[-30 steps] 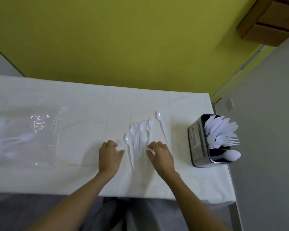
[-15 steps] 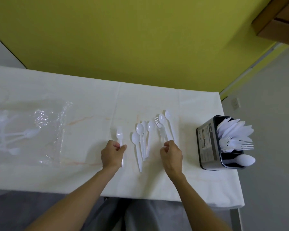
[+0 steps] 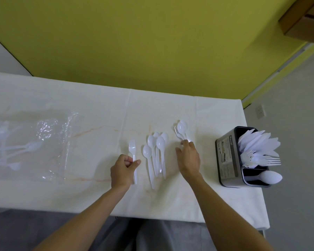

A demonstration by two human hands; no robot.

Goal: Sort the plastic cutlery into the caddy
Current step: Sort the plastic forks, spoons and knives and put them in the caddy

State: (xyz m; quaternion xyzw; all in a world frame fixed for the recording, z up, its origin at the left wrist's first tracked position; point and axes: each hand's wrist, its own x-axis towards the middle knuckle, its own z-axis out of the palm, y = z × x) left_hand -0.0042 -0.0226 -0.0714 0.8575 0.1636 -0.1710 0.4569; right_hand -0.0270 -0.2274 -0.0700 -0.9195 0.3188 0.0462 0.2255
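While your left hand pinches the handle of a single fork lying on the tabletop, your right hand grips the handle ends of a small bundle by the fingertips alone, and that is where I judge the trouble lies. The bundle looks to mix a fork with spoons, so dropping it whole into one slot would missort it. The thin, slick handles could also fan apart or slip from so light a pinch. Between your hands lie the loose spoons, overlapping one another, and a careless sweep of either wrist could scatter them. To your right the caddy stands close to the tabletop's edge, so a knock while loading might push it off. Its knives splay out wide above the stored forks, and one lone spoon leans out of the near compartment. All of these could snag whatever you bring in. Far to your left a clear plastic bag holds more cutlery, well apart from the rest.
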